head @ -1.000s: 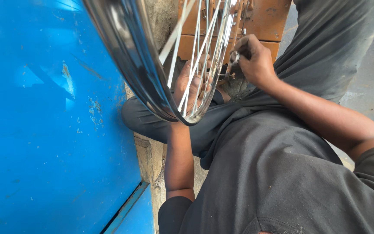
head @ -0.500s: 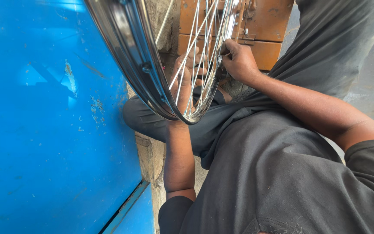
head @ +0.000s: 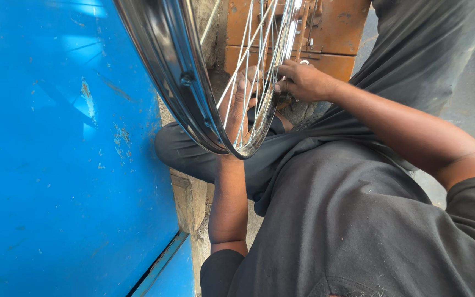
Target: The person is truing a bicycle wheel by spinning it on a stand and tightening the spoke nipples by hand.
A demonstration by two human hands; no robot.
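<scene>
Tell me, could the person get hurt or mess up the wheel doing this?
Maybe, in two ways. The left hand sits behind the thin spokes, with fingers poking between them, so if the wheel rim turned they might get pinched. The right hand pinches something small at the spokes, too small to make out; it could slip and drop. The rim also seems to rest on the lap, so it might tip toward the blue panel.

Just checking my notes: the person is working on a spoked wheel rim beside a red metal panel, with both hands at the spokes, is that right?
Not quite: the metal panel is blue, not red, as the head view shows. The rest holds: the left hand sits behind the spokes of the wheel rim, and the right hand pinches at them.
</scene>
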